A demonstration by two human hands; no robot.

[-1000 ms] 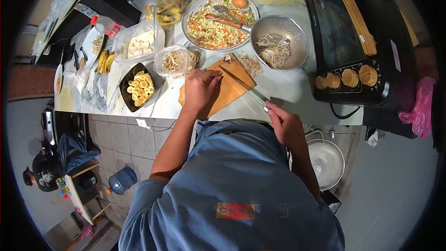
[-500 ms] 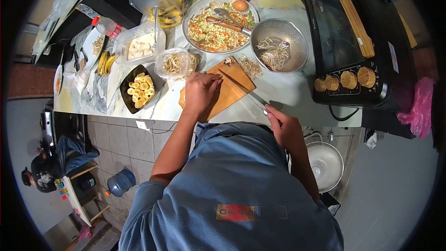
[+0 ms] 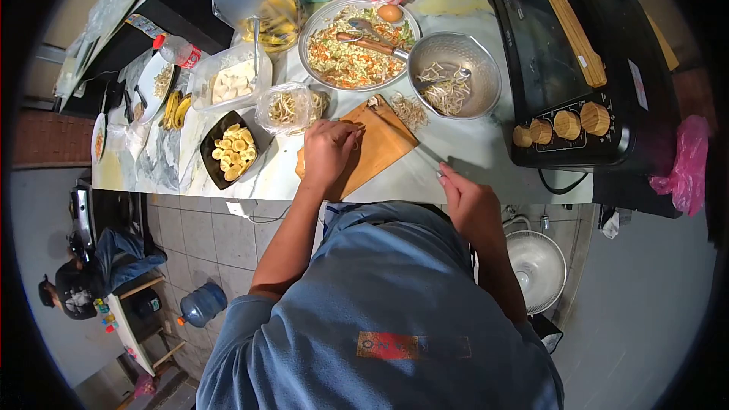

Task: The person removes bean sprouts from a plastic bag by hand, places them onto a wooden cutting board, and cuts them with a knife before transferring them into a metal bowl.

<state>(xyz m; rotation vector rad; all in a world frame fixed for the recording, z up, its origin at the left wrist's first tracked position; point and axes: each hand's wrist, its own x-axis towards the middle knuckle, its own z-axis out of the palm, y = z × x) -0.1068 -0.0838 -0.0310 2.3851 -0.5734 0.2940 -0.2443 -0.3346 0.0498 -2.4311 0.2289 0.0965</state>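
Marbled counter [image 3: 163, 156] — wooden board [image 3: 373, 156], knife [image 3: 423, 152] in right hand [image 3: 472, 202]

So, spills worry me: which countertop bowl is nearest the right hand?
The silver metal bowl of bean sprouts, closer than the black bowl beyond the left hand.

The knife [image 3: 419, 150] blurred; the left hand [image 3: 325, 158] masked whatever lay beneath it; the shirt [image 3: 364, 296] ran off below!

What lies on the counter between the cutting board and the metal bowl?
In the head view, a loose heap of pale, stringy scraps lies between the cutting board and metal bowl.
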